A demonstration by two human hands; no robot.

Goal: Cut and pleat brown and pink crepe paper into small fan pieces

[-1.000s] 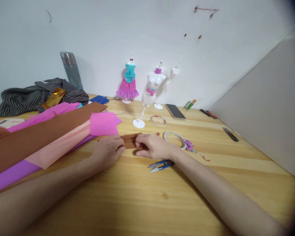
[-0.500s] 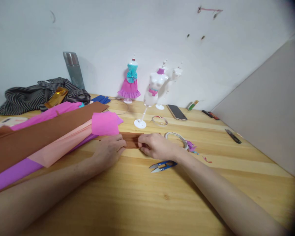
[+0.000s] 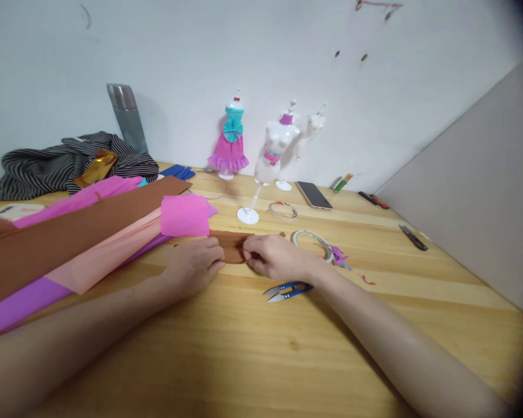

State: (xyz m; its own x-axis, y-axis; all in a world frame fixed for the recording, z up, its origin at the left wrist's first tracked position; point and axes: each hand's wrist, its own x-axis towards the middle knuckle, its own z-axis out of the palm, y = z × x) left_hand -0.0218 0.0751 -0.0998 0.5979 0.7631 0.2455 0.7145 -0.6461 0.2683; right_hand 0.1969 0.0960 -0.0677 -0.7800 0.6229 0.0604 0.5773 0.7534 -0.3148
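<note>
A small strip of brown crepe paper (image 3: 233, 246) lies on the wooden table between my hands. My left hand (image 3: 197, 259) has its fingers closed on the strip's left end. At the other end, my right hand (image 3: 272, 255) pinches the strip with curled fingers, hiding part of it. Blue-handled thread snips (image 3: 289, 290) rest just below my right wrist, blades pointing left. A roll of white tape (image 3: 311, 244) sits beyond that wrist. Close to my left hand is a square of bright pink paper (image 3: 185, 215) on top of the stacked sheets.
Long sheets of brown paper (image 3: 82, 223) and purple paper (image 3: 26, 310) cover the left side. Behind stand a white mannequin (image 3: 275, 154) and a dressed mannequin (image 3: 230, 145). A phone (image 3: 314, 195), a bracelet-like ring (image 3: 283, 211) and a cutter (image 3: 413, 238) lie to the right.
The brown strip looks flatter and smoother between my fingers, its lower edge now slightly curved. Both hands stay almost in place; the whole view has shifted slightly.
</note>
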